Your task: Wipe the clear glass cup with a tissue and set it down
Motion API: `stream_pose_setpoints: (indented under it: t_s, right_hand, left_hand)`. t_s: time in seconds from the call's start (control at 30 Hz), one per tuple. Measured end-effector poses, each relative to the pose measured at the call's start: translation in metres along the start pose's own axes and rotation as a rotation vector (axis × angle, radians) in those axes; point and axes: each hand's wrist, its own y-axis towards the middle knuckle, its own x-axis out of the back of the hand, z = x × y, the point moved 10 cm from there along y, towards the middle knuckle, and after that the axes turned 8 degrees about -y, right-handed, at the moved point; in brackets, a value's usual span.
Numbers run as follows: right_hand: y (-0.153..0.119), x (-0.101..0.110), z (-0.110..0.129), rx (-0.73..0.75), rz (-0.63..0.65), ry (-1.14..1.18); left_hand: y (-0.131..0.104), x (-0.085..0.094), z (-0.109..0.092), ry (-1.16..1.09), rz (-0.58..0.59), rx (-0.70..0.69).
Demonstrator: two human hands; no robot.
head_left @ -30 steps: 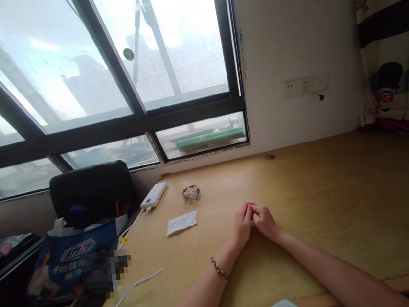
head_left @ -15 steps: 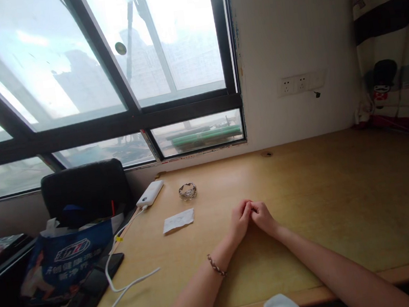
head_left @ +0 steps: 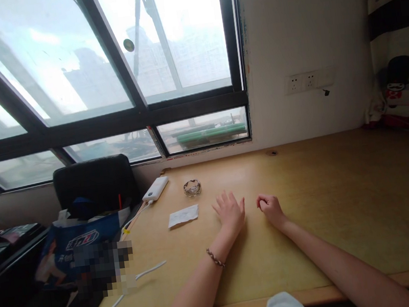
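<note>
1. The left hand (head_left: 229,212) lies palm down on the pale yellow wooden worktop (head_left: 342,197) with its fingers (head_left: 223,199) spread flat and holding nothing; a braided dark bracelet (head_left: 215,258) circles its wrist.
2. The right hand (head_left: 270,207) rests just beside it, a small gap between the two, its fingers curled loosely inward toward the palm; nothing shows in its grip, though the inside of the curl is hidden.
3. Nearest the left hand, a little to its left, a small white slip of paper (head_left: 182,215) lies flat on the worktop, apart from the fingertips.
4. Beyond the slip sits a small round glass ashtray (head_left: 192,188), and left of that a white oblong power bank (head_left: 155,189) near the worktop's edge, with a white cable (head_left: 131,287) trailing toward the near corner.
5. By the look of it, both hands are at rest between actions, with no grasp in hand; reaching the paper slip would call for a short slide of the left hand to the left.
6. Off the worktop's left end stand a black chair back (head_left: 95,183) and a blue printed bag (head_left: 75,247).
</note>
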Motion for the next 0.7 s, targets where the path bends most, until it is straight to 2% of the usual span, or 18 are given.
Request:
stream_pose_setpoints:
  t_s: [0.1, 0.23, 0.33, 0.4, 0.5, 0.6, 0.7]
  right_hand:
    - [0.001, 0.000, -0.005, -0.030, 0.001, -0.005]
    - [0.000, -0.002, -0.004, -0.021, 0.011, -0.020]
    - [-0.001, -0.002, -0.001, -0.013, 0.017, -0.033]
    - [-0.001, -0.002, 0.001, -0.010, 0.019, -0.040]
    - [-0.001, -0.001, 0.001, -0.006, 0.015, -0.048]
    - [0.000, 0.004, -0.001, -0.006, -0.032, -0.063]
    - [0.002, 0.013, -0.005, -0.021, -0.119, -0.066]
  left_hand:
    - [0.008, -0.003, 0.034, 0.180, -0.018, 0.167]
    - [0.015, -0.006, 0.076, 0.261, 0.027, 0.370]
    - [0.016, -0.006, 0.094, 0.274, 0.060, 0.466]
    - [0.016, -0.006, 0.094, 0.272, 0.073, 0.469]
    - [0.017, -0.013, 0.068, 0.229, 0.109, 0.277]
    - [0.009, -0.026, 0.017, 0.077, 0.219, -0.074]
    - [-0.017, -0.029, -0.041, -0.165, 0.374, -0.448]
